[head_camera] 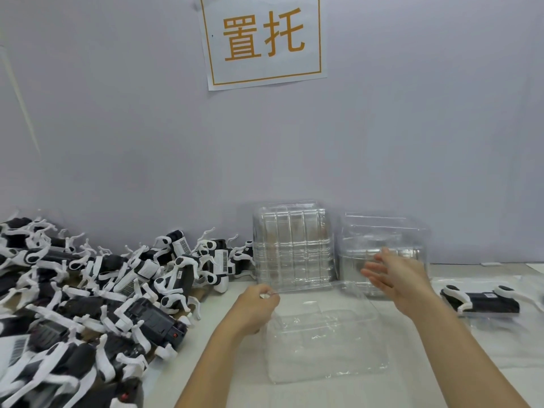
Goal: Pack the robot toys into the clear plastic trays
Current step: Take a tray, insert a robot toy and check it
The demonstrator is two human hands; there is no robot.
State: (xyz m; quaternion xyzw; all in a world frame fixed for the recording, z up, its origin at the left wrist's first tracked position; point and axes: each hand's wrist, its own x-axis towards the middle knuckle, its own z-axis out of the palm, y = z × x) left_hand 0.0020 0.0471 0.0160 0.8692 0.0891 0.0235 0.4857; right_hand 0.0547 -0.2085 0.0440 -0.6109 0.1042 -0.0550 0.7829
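A: What's nearest?
B: A clear tray (323, 334) lying flat on the white table (223, 343), straight ahead. It's see-through, with shallow moulded pockets, and glare hides much of its shape.
A: And the hands?
B: The left hand (256, 307) has its fingers curled at the tray's far left corner, pinching the rim. The right hand (397, 278) hovers above the tray's far right corner, fingers straight and spread, holding nothing.
A: Where are the toys?
B: A heap of black-and-white toys (88, 290) covers the table's left side, limbs tangled, some showing barcode labels. One toy (482, 301) lies alone at the right, on clear plastic.
A: Anything behind the tray?
B: Two stacks of trays against the wall (117, 128): the left stack (291, 245) just beyond the left hand, the right stack (382, 240) partly hidden by the right hand.
A: Further up?
B: A paper sign (262, 39) with orange characters on the wall.
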